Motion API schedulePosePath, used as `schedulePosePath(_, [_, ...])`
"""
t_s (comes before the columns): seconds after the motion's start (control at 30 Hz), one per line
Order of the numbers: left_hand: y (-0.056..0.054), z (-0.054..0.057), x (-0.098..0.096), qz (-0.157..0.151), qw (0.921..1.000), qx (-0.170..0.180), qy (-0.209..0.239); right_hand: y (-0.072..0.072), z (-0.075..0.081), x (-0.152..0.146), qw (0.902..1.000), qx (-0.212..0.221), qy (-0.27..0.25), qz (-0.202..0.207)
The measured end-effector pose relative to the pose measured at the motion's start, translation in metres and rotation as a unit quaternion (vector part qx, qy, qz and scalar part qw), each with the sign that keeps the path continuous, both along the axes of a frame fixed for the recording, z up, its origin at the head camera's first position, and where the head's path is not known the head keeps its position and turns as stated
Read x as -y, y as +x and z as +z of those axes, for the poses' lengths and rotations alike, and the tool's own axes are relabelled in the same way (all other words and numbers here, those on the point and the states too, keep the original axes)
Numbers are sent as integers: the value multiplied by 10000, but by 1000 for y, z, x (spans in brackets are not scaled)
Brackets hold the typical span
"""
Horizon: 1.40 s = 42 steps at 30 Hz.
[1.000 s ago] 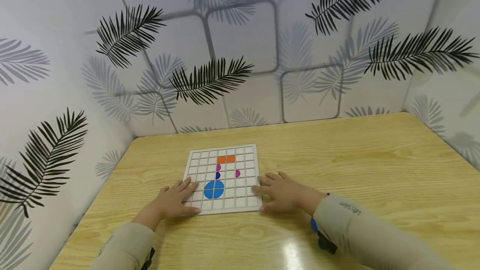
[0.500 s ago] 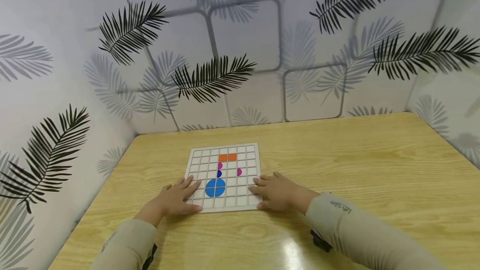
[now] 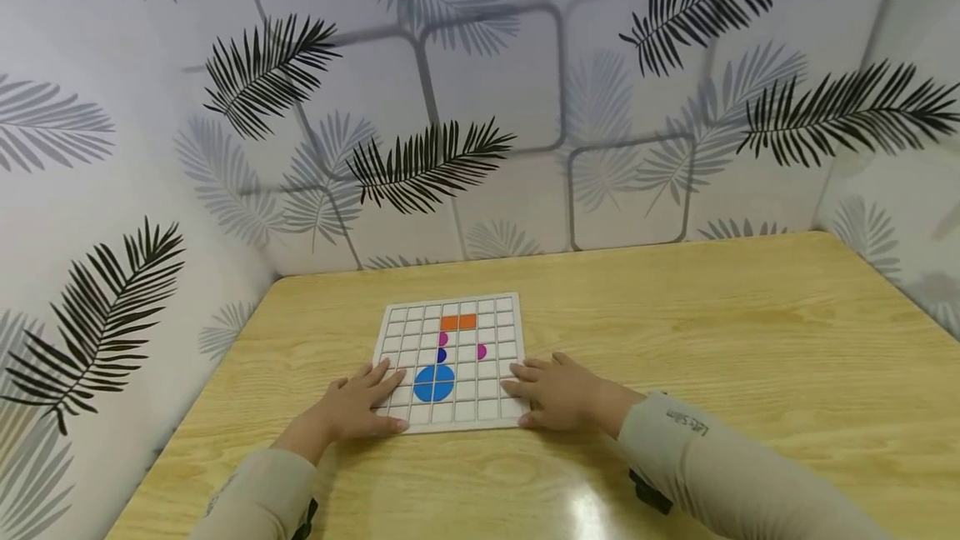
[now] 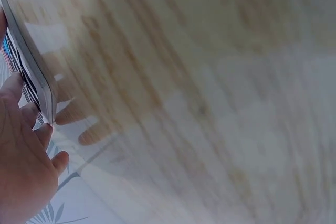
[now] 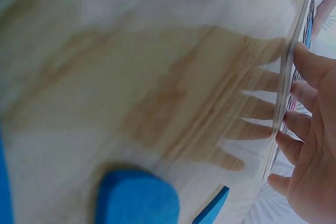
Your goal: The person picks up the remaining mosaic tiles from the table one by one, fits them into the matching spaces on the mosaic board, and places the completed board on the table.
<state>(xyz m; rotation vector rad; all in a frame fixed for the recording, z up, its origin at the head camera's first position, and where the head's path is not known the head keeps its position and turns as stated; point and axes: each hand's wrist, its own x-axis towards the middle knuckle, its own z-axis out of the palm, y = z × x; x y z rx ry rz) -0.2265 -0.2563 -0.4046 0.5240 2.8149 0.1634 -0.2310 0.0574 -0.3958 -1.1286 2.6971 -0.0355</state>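
A white grid board point(image 3: 487, 412) lies flat on the table. On it are two orange squares point(image 3: 458, 322), two magenta half-circles point(image 3: 482, 352), a dark blue half-circle point(image 3: 442, 354) and a blue circle point(image 3: 424, 392) split by grid lines. My left hand point(image 3: 352, 407) rests at the board's left edge, fingers spread, fingertips over its border. At the opposite edge, my right hand point(image 3: 562, 394) touches the board with extended fingers. In the right wrist view, the thumb and fingertips lie along the board's thin edge point(image 5: 286, 72).
Blue flat-looking pieces point(image 5: 137, 198) lie on the table near my right wrist; the head view hides them behind the sleeve. The wooden table point(image 3: 675, 315) meets a leaf-patterned wall point(image 3: 510, 190) at the back. Dark straps point(image 3: 649, 492) show under both forearms.
My right hand has shifted slightly left along with its sleeve, covering blue pieces that showed beside it a second ago. The head view has moved a little; the pieces keep their cells.
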Motion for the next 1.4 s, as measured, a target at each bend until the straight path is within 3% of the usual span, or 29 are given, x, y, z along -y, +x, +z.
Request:
schedulePosePath(0.43, [4,-10,-8,-15,9998,-44,189,6,-1,-14,9997,156,-177,61])
schedulePosePath(0.63, [8,-2,-18,-36,9996,16,293,5,0,-26,9994,194,-248,135])
schedulePosePath(1.4, [9,1,-47,-459,9985,182,247,7,0,-64,9973,438,-582,46])
